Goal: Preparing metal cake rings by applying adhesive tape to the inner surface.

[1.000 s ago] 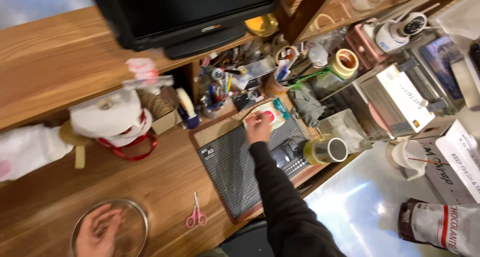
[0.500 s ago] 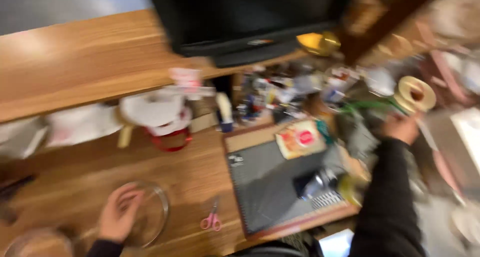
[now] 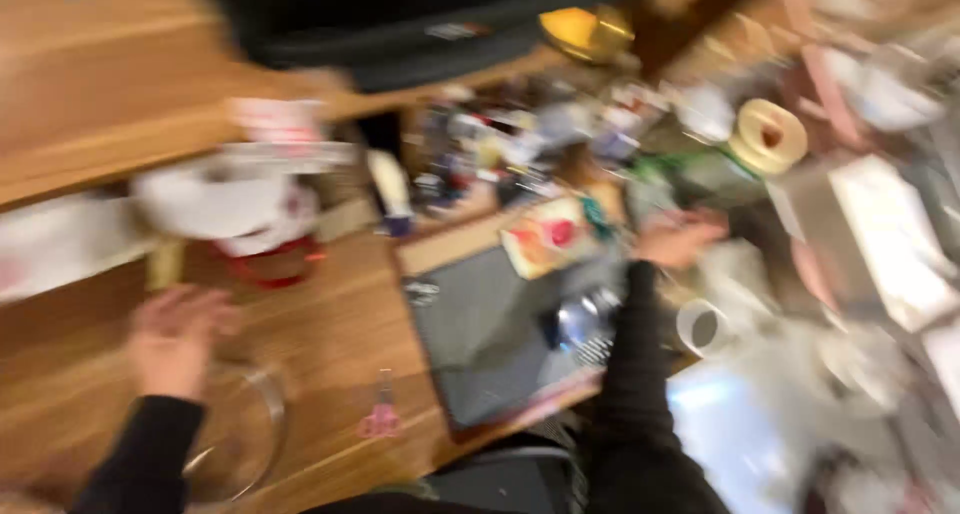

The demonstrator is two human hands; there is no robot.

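The whole view is smeared by motion. My left hand hovers with fingers apart at the far rim of a clear glass bowl on the wooden desk, and appears to hold nothing. My right hand reaches past the right edge of a dark grey mat, among blurred clutter. Whether it holds anything is lost in the blur. A small yellow and red packet lies at the mat's far edge, just left of that hand.
Pink-handled scissors lie between bowl and mat. A white bag with a red handle sits behind the bowl. A dark monitor stands at the back. A tape roll and a white cup are at right.
My left hand has lifted from inside the bowl to its far rim. My right hand let go of the packet, swung right, then drew back toward the mat. The camera keeps swinging.
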